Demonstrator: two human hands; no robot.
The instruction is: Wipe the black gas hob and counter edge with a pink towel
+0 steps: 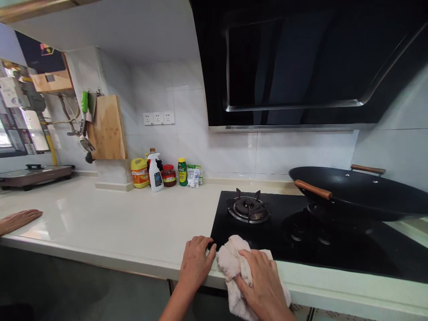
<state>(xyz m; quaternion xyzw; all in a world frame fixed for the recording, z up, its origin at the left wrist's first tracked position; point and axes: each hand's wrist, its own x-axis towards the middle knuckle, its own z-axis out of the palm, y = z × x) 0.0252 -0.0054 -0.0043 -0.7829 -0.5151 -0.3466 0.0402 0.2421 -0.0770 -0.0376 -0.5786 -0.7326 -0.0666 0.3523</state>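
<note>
My right hand (262, 281) is closed on a crumpled pale pink cloth (236, 258). The cloth lies over the front edge of the black gas stove (281, 249), and part of it hangs down past the counter's edge. Just left of it, my left hand (198, 258) rests on the white countertop (133, 232) by the stove's front left corner. Its fingers are spread and hold nothing. Behind both hands is the left burner (250, 209), its metal pan support showing.
A black wok (361, 191) with wooden handles sits on the stove's right side, under a range hood (294, 67). Another person's hand (22, 220) lies on the counter at far left. Along the wall stand a spray bottle (155, 174), a yellow jug (139, 174) and a red-lidded jar (169, 176).
</note>
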